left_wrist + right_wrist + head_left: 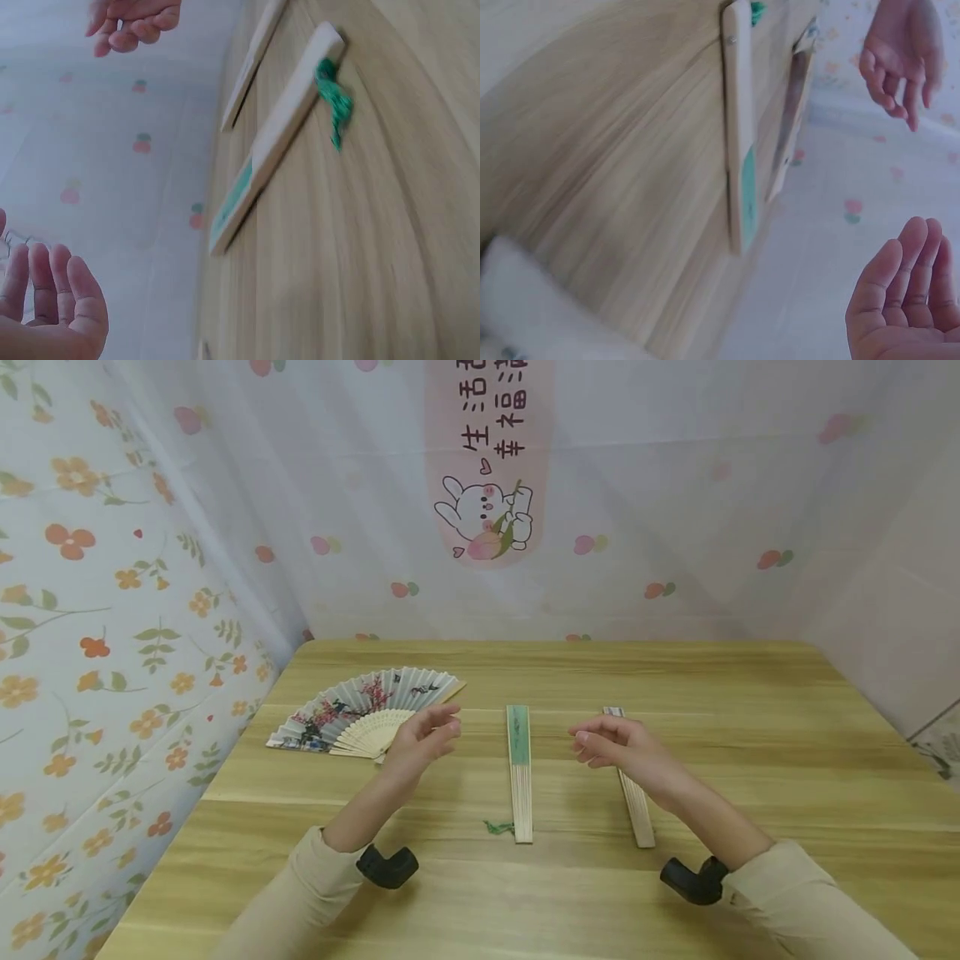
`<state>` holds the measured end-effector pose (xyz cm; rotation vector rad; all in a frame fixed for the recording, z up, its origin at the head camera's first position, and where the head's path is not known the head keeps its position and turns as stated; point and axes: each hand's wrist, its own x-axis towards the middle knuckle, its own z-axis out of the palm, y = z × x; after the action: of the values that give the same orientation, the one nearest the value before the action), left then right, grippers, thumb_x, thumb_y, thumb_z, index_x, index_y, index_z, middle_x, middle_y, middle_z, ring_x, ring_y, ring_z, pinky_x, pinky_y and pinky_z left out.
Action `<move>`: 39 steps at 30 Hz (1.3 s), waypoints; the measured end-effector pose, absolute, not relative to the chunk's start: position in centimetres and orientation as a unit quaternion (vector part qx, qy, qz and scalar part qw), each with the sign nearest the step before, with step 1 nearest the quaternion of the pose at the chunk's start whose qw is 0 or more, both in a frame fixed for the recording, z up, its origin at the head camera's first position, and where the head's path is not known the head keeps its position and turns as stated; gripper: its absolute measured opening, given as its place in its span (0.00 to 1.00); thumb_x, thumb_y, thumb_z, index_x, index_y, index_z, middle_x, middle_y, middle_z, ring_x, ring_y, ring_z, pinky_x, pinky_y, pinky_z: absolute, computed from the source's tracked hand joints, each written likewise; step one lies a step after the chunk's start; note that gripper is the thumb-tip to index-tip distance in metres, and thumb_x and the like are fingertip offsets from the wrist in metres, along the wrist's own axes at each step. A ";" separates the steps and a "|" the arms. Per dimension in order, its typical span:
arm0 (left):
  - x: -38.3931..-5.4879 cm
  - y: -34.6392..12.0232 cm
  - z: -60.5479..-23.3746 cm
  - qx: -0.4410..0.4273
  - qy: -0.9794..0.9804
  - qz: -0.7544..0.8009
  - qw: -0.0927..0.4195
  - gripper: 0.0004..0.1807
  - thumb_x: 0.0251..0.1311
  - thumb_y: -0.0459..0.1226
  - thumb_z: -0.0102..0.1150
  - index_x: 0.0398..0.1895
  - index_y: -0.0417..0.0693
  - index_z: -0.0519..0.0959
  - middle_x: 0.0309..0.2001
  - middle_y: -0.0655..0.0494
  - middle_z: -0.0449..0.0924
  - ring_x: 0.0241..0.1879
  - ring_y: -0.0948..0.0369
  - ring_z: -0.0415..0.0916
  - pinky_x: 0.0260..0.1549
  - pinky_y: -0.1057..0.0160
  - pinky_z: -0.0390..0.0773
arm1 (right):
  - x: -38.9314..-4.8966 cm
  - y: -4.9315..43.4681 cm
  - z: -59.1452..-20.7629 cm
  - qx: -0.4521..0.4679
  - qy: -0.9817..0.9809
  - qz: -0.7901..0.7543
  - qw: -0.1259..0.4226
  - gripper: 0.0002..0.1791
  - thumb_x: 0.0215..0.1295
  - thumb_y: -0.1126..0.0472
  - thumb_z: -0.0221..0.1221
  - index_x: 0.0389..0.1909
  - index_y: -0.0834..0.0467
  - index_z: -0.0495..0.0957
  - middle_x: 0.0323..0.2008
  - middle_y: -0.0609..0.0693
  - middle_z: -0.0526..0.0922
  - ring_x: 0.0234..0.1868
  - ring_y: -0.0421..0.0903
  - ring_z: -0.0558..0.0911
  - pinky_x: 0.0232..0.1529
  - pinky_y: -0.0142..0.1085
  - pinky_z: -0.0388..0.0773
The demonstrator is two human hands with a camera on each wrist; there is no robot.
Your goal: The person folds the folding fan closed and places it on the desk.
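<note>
Three folding fans are on the wooden table. At the left, one fan [378, 697] is spread out, with pink blossoms on pale pleats. A folded green fan [519, 772] with a green tassel [335, 101] lies in the middle. Farther right is another folded fan [636, 810], its upper part partly hidden by the right hand and wrist. My left hand [422, 739] hovers in front of the spread fan, fingers loosely bent and holding nothing. My right hand [618, 743] is raised above the right folded fan, its fingers relaxed around nothing.
The wooden table [712, 685] ends at a white curtain [660, 510] with a rabbit print behind it. A flowered cloth [112, 635] hangs along the left side. Black curved bands [388, 867] sit at both wrists.
</note>
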<state>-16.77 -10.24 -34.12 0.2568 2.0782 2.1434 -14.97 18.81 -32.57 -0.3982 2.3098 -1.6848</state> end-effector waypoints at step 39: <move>-16.8 -23.1 -37.6 -0.180 0.567 0.804 0.002 0.21 0.64 0.37 0.43 0.61 0.48 0.59 0.42 0.63 0.60 0.42 0.67 0.59 0.42 0.72 0.63 | -20.7 4.7 -34.4 -0.197 0.802 -0.560 0.068 0.13 0.62 0.60 0.53 0.42 0.64 0.74 0.36 0.57 0.78 0.38 0.58 0.77 0.37 0.45 0.76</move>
<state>-16.82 -23.05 -37.58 -0.5635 1.7788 2.5237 -20.75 4.68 -34.36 -0.5934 2.4151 -1.6860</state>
